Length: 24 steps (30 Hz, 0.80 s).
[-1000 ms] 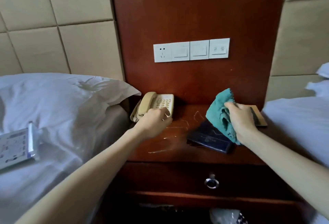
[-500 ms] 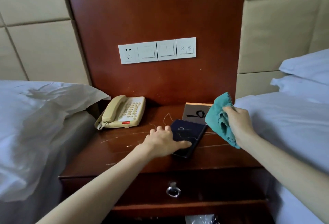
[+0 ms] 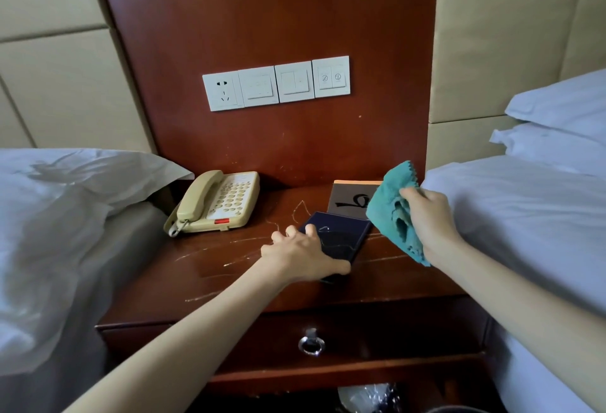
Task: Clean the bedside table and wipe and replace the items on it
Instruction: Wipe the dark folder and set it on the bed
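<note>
Now, left hand (image 3: 305,253): knuckles up over the near left corner of the dark blue folder (image 3: 341,232); fingers curled on its left edge, thumb stretched along its near edge, so the hand has hold of it
Dark blue folder: flat on the bedside table (image 3: 229,281), right of middle and set at a slant; its far edge meets the near edge of the brown card (image 3: 349,199), and whether it overlaps cannot be told
Right hand (image 3: 429,219): fist closed round the bunched teal cloth (image 3: 390,212), held up off the table's right side, just beside the right bed (image 3: 524,215)
Teal cloth: one corner sticks up above the fist and another hangs below the wrist; from this view it hides the card's right corner
Brown card: back right of the table, black brush mark on its face, orange strip along the far edge
Telephone (image 3: 216,202): beige, back left, handset on its cradle, well apart from the folder
Table top: dark red wood with pale scratches between telephone and folder
Drawer pull (image 3: 311,343): metal ring on the drawer front below
Switch panel (image 3: 275,84): white socket and three switch plates in a row on the wood wall behind
Left bed (image 3: 65,215): white pillow against the table's left side
</note>
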Each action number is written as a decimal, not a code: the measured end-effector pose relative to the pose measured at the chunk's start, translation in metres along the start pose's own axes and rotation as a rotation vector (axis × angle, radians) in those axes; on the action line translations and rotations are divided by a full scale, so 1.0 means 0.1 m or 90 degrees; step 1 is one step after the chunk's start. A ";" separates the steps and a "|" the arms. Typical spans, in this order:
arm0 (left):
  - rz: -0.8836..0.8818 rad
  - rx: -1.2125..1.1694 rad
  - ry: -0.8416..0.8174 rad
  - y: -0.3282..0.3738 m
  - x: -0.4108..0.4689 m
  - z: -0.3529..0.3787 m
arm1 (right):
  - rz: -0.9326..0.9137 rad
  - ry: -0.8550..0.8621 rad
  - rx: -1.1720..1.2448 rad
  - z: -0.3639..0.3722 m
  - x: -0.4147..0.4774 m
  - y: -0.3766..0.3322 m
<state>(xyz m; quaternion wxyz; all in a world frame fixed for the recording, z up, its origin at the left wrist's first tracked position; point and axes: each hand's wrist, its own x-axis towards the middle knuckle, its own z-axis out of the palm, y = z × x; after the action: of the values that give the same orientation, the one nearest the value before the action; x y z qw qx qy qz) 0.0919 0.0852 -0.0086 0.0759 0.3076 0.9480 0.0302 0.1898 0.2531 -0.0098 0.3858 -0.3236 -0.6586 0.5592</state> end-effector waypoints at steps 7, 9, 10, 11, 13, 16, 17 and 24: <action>0.012 -0.114 0.072 -0.07 -0.01 -0.04 | -0.011 0.036 0.014 0.00 0.00 -0.08; 0.008 -0.230 0.077 -0.16 0.01 -0.12 | -0.012 0.053 0.033 0.04 0.00 -0.09; 0.006 -0.300 0.077 -0.21 0.01 -0.18 | -0.012 0.062 0.047 0.06 0.00 -0.10; 0.008 -0.375 0.074 -0.26 0.01 -0.24 | -0.014 0.070 0.062 0.09 -0.01 -0.10; 0.011 -0.555 0.037 -0.37 0.02 -0.34 | -0.023 0.080 0.084 0.17 -0.03 -0.12; -0.053 -0.884 -0.072 -0.51 0.00 -0.44 | -0.048 0.077 0.100 0.34 -0.10 -0.19; -0.071 -0.982 -0.108 -0.55 -0.01 -0.46 | -0.058 0.072 0.111 0.40 -0.12 -0.21; 0.096 -1.268 -0.279 -0.80 -0.21 -0.34 | -0.162 -0.022 0.136 0.73 -0.57 -0.50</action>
<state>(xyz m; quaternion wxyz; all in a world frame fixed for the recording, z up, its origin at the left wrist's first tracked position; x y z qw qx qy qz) 0.0573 0.0080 0.0192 0.4666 0.1623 0.4357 0.7524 0.1546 0.1607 0.0259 0.4743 -0.1852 -0.6374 0.5783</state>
